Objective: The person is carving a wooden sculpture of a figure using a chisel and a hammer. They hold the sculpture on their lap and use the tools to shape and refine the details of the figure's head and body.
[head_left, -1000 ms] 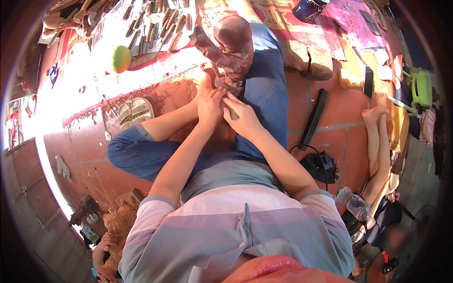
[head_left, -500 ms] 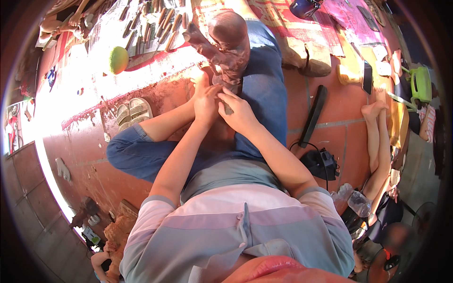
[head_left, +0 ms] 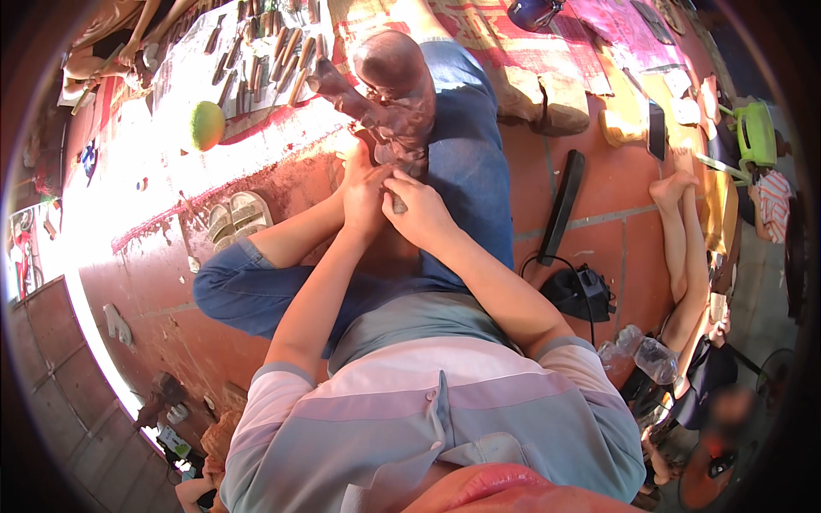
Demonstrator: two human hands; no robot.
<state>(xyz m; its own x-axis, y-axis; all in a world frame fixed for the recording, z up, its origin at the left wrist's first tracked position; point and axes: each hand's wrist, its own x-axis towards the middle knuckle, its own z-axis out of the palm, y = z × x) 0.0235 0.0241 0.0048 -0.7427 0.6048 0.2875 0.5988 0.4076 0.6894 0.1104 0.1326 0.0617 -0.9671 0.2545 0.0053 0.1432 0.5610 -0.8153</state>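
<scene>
- The red tile floor is the biggest thing, and it spreads out all around the brown carving.
- A red and pale mat lies to the left of the carving.
- The right leg in blue jeans is just to the right of the carving.
- The carving is shiny, with a round top and an arm-like bit poking up to the left. It is in front of the person, just past both hands.
- A long black bar lies to the right of the carving, past the leg.
- A pair of sandals sits to the left of the carving.
- The left hand is at the near end of the carving. Its fingers are bent, but I cannot tell how tight they hold.
- The right hand is there too, curled closed and pinching a small thing.
- A round green and yellow fruit is far left of the carving.
- Thin tools lie in rows up and left of the carving.
- The smallest is the grey piece in the right hand, near the carving's bottom.
</scene>
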